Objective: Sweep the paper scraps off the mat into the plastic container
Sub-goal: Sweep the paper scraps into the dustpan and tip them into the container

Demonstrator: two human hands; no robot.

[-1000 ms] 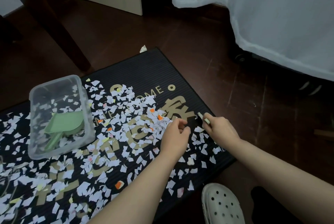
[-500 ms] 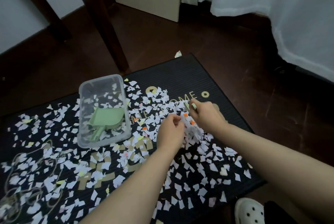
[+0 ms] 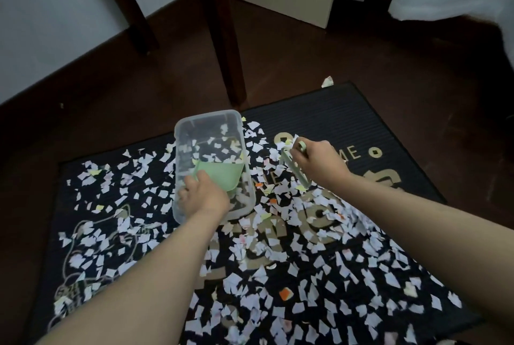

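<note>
Scraps (image 3: 342,214): small torn paper pieces, mostly white with a few yellow and orange, spread over nearly the whole mat (image 3: 333,113). They lie thickest just right of the container (image 3: 211,116), and some are already inside it. One piece lies off the mat's far edge on the floor.

Container: clear plastic tub, standing on the mat's far-left part, open side up. A green pan (image 3: 222,175) lies inside it.

Left hand (image 3: 204,196): reaching into the container, thumb on the pan's near edge and fingers curled down toward where its handle should be. The handle is hidden under the hand, so I cannot tell if the grip is closed.

Right hand (image 3: 319,162): fingers wrapped round a small green brush (image 3: 294,169), grip firm. The brush hangs low over the scraps just right of the container.

Handling, judged:
- The scraps look nearly weightless and flat. They should scatter at a quick stroke or a draught, and the mat's ribs will likely hold some back, so picking by hand would be slow.
- Short, low strokes toward the pan's lip should suit best (the pan must lie flat on the mat).
- The pan and brush are stiff, light plastic and are best held by their handles.
- The container is light and smooth and may slide if nudged. It should be steadied by its rim when tipping the pan in.
</note>
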